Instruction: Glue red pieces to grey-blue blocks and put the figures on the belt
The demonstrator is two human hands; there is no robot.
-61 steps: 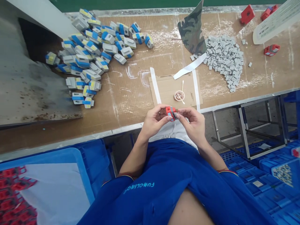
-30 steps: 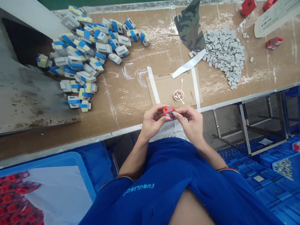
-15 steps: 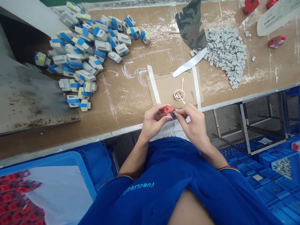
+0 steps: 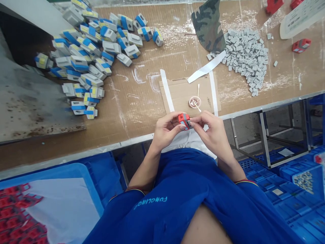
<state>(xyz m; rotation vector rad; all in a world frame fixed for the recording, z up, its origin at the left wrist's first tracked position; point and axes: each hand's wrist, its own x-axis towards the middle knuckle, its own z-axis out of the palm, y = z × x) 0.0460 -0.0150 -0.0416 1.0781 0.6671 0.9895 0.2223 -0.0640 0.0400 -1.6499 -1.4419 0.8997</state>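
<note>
— Above the edge of the workbench (image 4: 134, 115), what is held?
— A red-and-grey block (image 4: 184, 121), pinched between the left hand (image 4: 166, 130) and right hand (image 4: 212, 130); part of it is hidden by fingers.
— Shifted since the earlier view?
— Barely; it is kept near the cardboard sheet (image 4: 177, 95).

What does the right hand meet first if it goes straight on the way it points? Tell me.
The right hand meets the red and grey block first: its fingers already touch it. The left hand lies just beyond.
</note>
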